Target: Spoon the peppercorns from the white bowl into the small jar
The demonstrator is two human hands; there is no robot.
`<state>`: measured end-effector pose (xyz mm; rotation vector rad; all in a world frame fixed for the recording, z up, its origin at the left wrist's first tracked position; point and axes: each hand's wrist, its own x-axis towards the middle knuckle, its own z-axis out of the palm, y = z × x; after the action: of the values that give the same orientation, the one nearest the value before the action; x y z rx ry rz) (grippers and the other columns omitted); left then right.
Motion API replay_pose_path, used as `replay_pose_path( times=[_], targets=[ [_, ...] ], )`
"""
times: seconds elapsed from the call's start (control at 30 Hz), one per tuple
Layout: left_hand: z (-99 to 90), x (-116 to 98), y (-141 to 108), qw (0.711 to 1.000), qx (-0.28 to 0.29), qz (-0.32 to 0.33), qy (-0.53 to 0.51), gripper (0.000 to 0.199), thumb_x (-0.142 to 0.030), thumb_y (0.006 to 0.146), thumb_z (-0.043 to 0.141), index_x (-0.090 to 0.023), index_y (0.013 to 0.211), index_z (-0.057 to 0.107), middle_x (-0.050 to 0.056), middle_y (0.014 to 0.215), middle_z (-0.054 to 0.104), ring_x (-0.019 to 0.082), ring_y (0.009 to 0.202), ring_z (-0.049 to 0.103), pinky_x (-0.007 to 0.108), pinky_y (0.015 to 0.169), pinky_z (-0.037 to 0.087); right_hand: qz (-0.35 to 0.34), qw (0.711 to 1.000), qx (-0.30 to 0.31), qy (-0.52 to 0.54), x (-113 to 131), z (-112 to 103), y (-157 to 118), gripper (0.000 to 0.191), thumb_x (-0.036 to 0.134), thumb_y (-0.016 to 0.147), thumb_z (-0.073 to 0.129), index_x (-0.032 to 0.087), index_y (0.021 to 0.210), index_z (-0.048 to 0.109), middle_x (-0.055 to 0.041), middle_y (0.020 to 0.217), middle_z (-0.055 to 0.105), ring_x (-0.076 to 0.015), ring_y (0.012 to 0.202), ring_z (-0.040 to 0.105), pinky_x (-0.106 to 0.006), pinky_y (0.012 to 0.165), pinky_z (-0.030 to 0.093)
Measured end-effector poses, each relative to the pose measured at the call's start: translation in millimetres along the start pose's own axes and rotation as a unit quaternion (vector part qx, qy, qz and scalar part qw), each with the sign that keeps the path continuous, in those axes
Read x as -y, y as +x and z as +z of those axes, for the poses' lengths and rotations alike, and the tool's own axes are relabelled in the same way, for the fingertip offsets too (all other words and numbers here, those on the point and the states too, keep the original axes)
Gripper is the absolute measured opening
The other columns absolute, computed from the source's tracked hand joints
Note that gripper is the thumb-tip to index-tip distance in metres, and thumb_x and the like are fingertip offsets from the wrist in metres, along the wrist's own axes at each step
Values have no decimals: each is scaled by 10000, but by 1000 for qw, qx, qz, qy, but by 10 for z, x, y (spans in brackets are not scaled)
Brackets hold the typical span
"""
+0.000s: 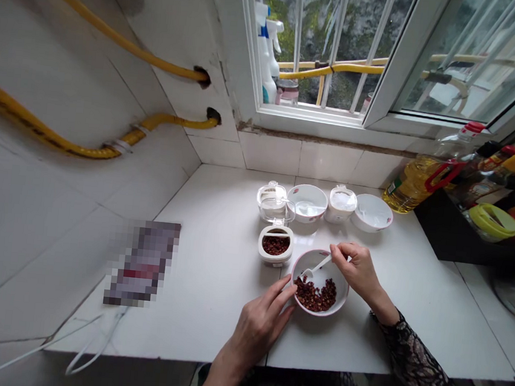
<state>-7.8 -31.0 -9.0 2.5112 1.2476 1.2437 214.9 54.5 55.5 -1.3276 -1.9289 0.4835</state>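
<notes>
- Grip state: the right hand [354, 269] is closed in a fingertip pinch on the handle of a white spoon [319, 266]. The left hand [259, 325] is open, its fingers [287, 291] against the outer rim of a floral-trimmed white bowl [318, 308], not wrapped around it.
- Material location: loose red-brown peppercorns [315, 295] lie in the bowl, directly between the two hands. From this view, the spoon tip appears to sit just above the pile, though the exact contact is hard to confirm.
- Spill hazard: a sharp flick or levering action of the spoon can throw peppercorns over the low rim on the left-hand side.
- Tipping hazard: downward pressure on the rim from the left fingers can tilt the bowl. Pressure applied by the spoon can also shift it if the left hand does not brace it.
- Sliding hazard: the white tile countertop [222, 317] looks smooth, so a sideways push can move the bowl toward the front edge, just below both hands.
- Collision hazard: an open white container [268, 256] of peppercorns stands just beyond the left hand. A wide movement of that hand can knock it and spill its contents.
- Sleeve hazard: the patterned right sleeve [418, 366] trails behind the right wrist and can catch items if dragged across the counter.
</notes>
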Motion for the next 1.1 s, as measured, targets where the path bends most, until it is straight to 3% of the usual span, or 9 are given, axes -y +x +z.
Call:
replay_pose_path(
  times=[0.23,0.43,0.53,0.63,0.73,0.83,0.93,1.1],
  targets=[
    [15,5,-13,1000,-4,4,6,298,-164,985,493,-131,1280,519,183,1224,662,216,1089,686,273,867,588,106,987,13,117,6,-2,3,477,489,880,512,181,518,489,27,489,407,-96,484,369,-239,483,300],
    [29,17,-18,1000,-6,9,8,301,-162,986,484,-132,1284,515,183,1228,661,217,1113,676,273,871,586,118,979,-7,168,72,20,123,494,528,864,538,186,510,488,25,479,435,-96,473,366,-239,454,275],
    [32,22,-22,1000,-5,8,7,307,-166,987,482,-133,1291,512,183,1228,661,219,1120,672,276,874,587,68,988,-31,133,215,13,254,472,482,905,513,190,535,506,26,477,453,-100,468,384,-246,472,298],
    [33,23,-26,1000,-6,8,6,311,-170,989,481,-130,1296,510,187,1228,660,220,1114,675,279,871,589,-51,993,-97,36,389,39,379,444,372,954,479,199,546,479,33,480,454,-103,484,392,-262,569,363],
    [38,22,-26,1000,-11,10,8,313,-169,990,482,-134,1300,509,181,1232,661,217,1115,675,280,882,586,-215,963,-144,-81,526,118,435,393,253,973,465,199,584,475,44,503,480,-96,491,382,-293,719,393],
    [43,21,-27,1000,-12,9,10,318,-170,989,485,-139,1304,511,174,1242,658,215,1121,672,286,902,580,-328,921,-135,-163,591,181,419,325,198,969,484,196,646,509,41,542,536,-101,506,407,-307,794,388],
    [40,23,-32,1000,-8,9,7,328,-163,984,490,-136,1310,508,175,1253,653,217,1141,662,285,910,576,-341,916,-141,-159,581,141,383,290,172,962,493,199,674,515,41,552,544,-105,511,418,-310,801,388],
    [27,25,-32,1000,-5,8,9,334,-158,980,488,-136,1314,502,177,1248,654,216,1131,667,274,878,586,-251,955,-145,-57,399,-81,338,350,152,944,510,209,606,440,69,496,442,-91,468,332,-290,710,396]
  ],
)
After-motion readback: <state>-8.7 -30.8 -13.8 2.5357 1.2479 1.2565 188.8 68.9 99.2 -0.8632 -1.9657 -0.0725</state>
